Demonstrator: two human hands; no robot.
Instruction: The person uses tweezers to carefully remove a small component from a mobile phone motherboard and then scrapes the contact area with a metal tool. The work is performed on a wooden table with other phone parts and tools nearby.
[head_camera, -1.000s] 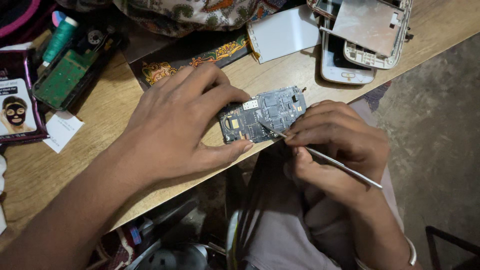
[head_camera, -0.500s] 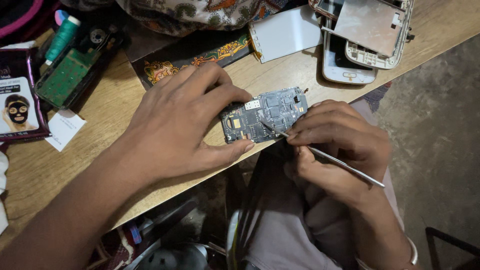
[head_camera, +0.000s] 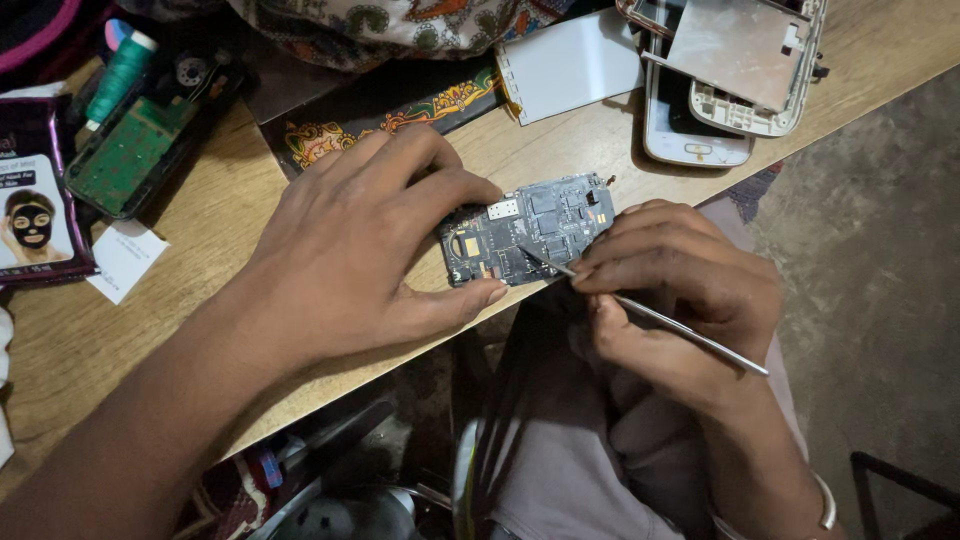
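So the board (head_camera: 528, 230), a dark phone circuit board with small silver shields and a yellow patch, sits flat near the front edge of the wooden bench (head_camera: 200, 230), pretty much dead centre of the view. The left hand (head_camera: 370, 240) comes in from 8 o'clock and lies spread over the board's left end, fingers loosely curled on the top corner and thumb stretched along the bench edge under it, so it's pinning the board more than gripping it. The right hand (head_camera: 670, 280) sits at 3 o'clock of the board, off the bench over the lap, fingers pinched tight round a thin metal probe (head_camera: 660, 318). The probe's tip touches the board's lower middle; its shaft runs out toward 4 o'clock past the palm.

Other stuff around: a white phone (head_camera: 690, 135) with loose frames stacked on it at 1 o'clock, a white panel (head_camera: 570, 65) at 12, a green board (head_camera: 125, 155) in a black tray at 10, and a face-mask sachet (head_camera: 35, 210) at 9 by the left edge.
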